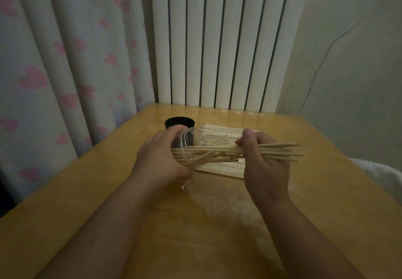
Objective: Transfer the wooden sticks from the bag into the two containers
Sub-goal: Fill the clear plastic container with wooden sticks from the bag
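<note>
At frame centre, left hand [159,162] tilts the clear container [189,146] sideways; right hand [264,159], fingers curled round a wooden-stick bundle [219,149], feeds them in.

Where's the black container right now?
Head view: the black container stands on the table, left of centre toward the far edge, just behind the left hand and the tilted clear container, left of the bag of sticks.

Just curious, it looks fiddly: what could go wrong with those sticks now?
The sticks fan out unevenly at the mouth of the clear container, so some may catch its rim and fall. The right hand grips the bundle mid-length; loose ones could slide out onto the table.
</note>
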{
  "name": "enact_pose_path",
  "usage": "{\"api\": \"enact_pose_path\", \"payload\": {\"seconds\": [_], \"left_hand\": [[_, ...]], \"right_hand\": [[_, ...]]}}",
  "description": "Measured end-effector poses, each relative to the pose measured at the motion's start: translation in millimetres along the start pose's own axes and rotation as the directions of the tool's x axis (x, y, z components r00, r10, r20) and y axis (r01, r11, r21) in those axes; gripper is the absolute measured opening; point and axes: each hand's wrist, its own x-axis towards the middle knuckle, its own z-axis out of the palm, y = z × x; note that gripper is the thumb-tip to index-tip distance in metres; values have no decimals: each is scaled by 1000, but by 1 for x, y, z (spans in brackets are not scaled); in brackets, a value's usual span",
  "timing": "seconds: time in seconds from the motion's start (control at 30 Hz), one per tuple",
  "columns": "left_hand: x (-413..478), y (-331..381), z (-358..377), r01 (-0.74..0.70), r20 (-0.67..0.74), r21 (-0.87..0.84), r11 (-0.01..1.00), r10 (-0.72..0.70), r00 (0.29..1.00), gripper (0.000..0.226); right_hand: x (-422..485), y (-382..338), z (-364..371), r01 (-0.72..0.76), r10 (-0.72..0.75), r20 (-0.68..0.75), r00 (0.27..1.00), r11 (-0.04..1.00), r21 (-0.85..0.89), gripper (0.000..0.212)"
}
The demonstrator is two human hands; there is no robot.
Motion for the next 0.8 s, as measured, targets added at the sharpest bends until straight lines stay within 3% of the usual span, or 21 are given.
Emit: {"api": "enact_pose_path", "payload": {"seconds": [0.13, 0.23, 0.3, 0.37, 0.43, 0.53, 0.63, 0.73, 0.8], "left_hand": [[-1, 0, 0, -10, 3, -2, 1000, 10, 1000, 107], [0, -1, -1, -3, -12, -23, 1000, 2, 1000, 107], [0, -1, -2, 6, -18, -27, 1000, -7, 1000, 107], [0, 0, -2, 12, -20, -25, 1000, -12, 1000, 107], [0, 0, -2, 14, -18, -21, 1000, -15, 1000, 108], [0, 0, -1, 13, -11, -14, 1000, -13, 1000, 109], [0, -2, 0, 11, -22, -19, 1000, -11, 1000, 108], [2, -4, 1, 26, -46, -53, 998, -29, 999, 107], [3, -5, 1, 40, -68, -80, 996, -46, 997, 107]], "right_hand": [[3, 6, 2, -97, 111, 137, 984, 990, -105, 22], [3, 12, 2, -266, 257, 267, 929, 964, -1, 43], [3, 10, 1, -329, 279, 238, 930, 923, 199, 35], [5, 4, -1, -311, 293, 107, 950, 906, 288, 25], [5, 3, 0, -311, 302, 74, 950, 930, 197, 32], [1, 5, 4, -315, 309, 216, 926, 949, -7, 32], [0, 4, 5, -320, 301, 258, 918, 947, 31, 34], [3, 7, 3, -356, 336, 166, 927, 928, 108, 31], [5, 9, 0, -338, 333, 122, 935, 940, 31, 19]]}}
